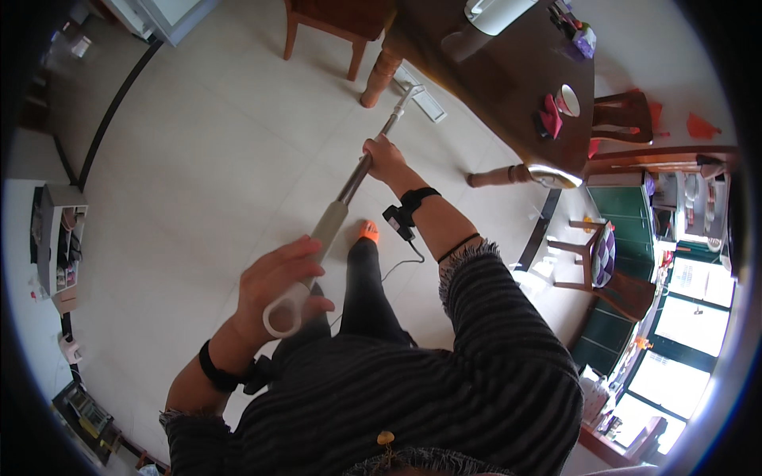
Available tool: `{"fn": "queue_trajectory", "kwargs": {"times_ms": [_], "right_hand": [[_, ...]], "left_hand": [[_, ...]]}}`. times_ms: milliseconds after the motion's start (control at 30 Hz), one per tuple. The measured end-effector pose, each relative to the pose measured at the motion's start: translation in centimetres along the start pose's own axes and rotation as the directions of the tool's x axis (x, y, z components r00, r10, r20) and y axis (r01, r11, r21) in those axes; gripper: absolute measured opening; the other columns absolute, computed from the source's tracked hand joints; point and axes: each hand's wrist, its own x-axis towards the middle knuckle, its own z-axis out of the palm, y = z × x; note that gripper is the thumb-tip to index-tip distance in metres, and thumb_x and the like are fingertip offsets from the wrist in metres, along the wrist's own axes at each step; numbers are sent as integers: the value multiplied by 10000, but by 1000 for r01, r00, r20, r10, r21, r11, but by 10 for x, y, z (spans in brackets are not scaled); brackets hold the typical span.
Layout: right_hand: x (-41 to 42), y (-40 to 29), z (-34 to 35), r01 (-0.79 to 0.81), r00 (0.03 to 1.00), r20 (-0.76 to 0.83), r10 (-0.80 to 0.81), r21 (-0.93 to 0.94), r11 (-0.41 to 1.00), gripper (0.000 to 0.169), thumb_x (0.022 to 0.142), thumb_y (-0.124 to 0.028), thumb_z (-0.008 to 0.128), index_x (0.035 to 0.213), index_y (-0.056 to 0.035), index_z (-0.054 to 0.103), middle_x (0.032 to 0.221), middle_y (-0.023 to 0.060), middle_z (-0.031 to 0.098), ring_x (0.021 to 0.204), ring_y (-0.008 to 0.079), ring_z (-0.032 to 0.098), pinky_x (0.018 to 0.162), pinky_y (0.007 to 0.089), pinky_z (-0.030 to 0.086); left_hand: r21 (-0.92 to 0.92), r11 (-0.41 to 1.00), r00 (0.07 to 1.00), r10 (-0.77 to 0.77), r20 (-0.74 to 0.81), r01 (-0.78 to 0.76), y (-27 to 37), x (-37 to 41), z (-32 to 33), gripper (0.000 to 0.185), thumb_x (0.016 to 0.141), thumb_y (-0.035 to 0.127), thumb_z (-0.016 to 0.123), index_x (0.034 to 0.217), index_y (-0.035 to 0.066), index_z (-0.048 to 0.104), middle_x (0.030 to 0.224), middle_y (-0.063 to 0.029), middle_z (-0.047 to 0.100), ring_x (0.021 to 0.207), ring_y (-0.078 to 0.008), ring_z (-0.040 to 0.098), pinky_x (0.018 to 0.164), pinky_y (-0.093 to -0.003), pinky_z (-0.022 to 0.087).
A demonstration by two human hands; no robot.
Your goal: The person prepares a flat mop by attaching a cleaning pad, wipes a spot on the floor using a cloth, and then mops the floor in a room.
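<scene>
A flat mop [357, 178] slants across the floor in front of me, with a metal pole and a pale grey-green grip that ends in a white loop. My left hand [265, 282] is around the grip just above the loop, its fingers fairly straight and loose. Further down, my right hand [386, 159] is closed around the metal pole. The white mop head [430, 105] lies on the tiles by a table leg, with its far end partly hidden behind that leg. Both wrists wear black straps.
A dark wooden table [488, 77] stands at upper right, carrying a white appliance [497, 13], a bowl [568, 100] and a pink cloth [551, 117]. Wooden chairs [333, 18] stand near it. A thin cable [411, 260] hangs by my leg. At left is a shelf unit [62, 238].
</scene>
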Motion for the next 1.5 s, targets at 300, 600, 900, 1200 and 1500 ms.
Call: {"fn": "queue_trajectory", "kwargs": {"times_ms": [300, 600, 900, 1200, 1500], "right_hand": [[-93, -143, -19, -45, 982, 181, 61, -90, 995, 167, 807, -231, 533, 943, -149, 582, 922, 148, 595, 864, 340, 605, 732, 433, 491], [-159, -242, -39, 136, 961, 247, -123, -35, 990, 267, 758, -355, 634, 930, -153, 600, 912, 117, 584, 859, 306, 588, 763, 398, 480], [-69, -254, 33, 156, 986, -121, -118, 376, 914, 232, 751, -211, 687, 698, -51, 526, 730, 135, 556, 730, 340, 533, 657, 413, 441], [75, -342, 18, 216, 927, -373, -35, 455, 864, 265, 752, -180, 715, 648, -46, 510, 666, 124, 542, 688, 329, 516, 621, 403, 417], [224, -389, 30, 312, 828, -560, -9, 448, 838, 217, 734, -105, 687, 631, -67, 499, 677, 111, 532, 710, 329, 487, 658, 414, 401]], "left_hand": [[20, 993, 992, 115, 53, -116, 52, -69, -127, 485, 624, 472, 772, 816, 61, 604, 983, -131, 660, 799, -288, 656, 678, -329, 525], [-79, 996, 993, 47, 112, -38, 80, -108, -224, 526, 650, 556, 732, 771, 63, 595, 945, -150, 661, 911, -323, 646, 755, -374, 515], [-716, 695, 935, -206, -289, -68, 8, -82, -244, 568, 697, 631, 659, 857, 150, 403, 707, 14, 492, 712, -150, 523, 855, -384, 390], [-616, 782, 991, 19, -133, -98, -63, 34, -366, 426, 785, 551, 639, 785, 189, 416, 641, 69, 454, 577, -73, 441, 681, -275, 333], [-526, 842, 992, 118, -41, -122, -140, 98, -431, 333, 773, 396, 712, 756, 147, 492, 647, 15, 527, 598, -142, 530, 715, -337, 409]]}}
